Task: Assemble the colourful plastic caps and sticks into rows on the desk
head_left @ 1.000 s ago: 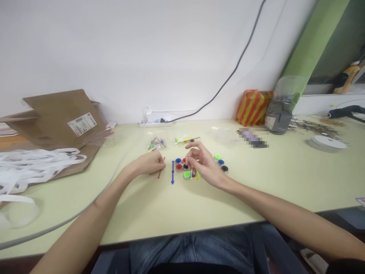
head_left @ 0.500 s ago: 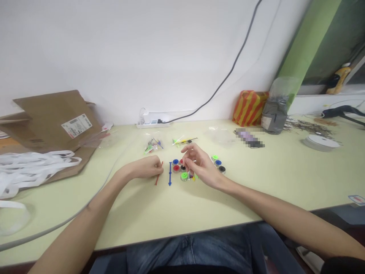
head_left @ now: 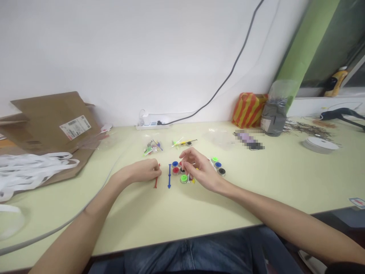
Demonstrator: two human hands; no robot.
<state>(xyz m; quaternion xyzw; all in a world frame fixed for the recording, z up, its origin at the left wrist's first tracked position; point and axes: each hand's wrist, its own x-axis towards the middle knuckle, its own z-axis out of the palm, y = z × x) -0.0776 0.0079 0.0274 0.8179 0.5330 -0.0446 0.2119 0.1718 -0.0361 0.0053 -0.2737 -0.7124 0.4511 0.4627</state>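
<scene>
My left hand (head_left: 144, 171) rests on the pale green table (head_left: 199, 205) with its fingers curled, pinching a thin red stick (head_left: 156, 179) that points toward me. Just right of it a blue stick (head_left: 169, 176) lies flat. My right hand (head_left: 198, 169) hovers over a cluster of small round caps, blue (head_left: 175, 164), red (head_left: 175, 170) and green (head_left: 184, 177). Its fingertips are pinched together on a small piece I cannot make out. Three more caps (head_left: 218, 164) lie to the right of that hand.
Small bags of coloured parts (head_left: 152, 147) and loose sticks (head_left: 184, 142) lie behind the caps. A cardboard box (head_left: 54, 121) and white straps (head_left: 31, 171) fill the left. A power strip (head_left: 151, 122), striped bag (head_left: 248, 109), grey bag (head_left: 273, 114) and tape roll (head_left: 319, 144) stand at the back and right.
My right hand's fingers have closed from spread into a pinch over the caps. The left hand has drawn the red stick slightly toward me. The view shifted a little.
</scene>
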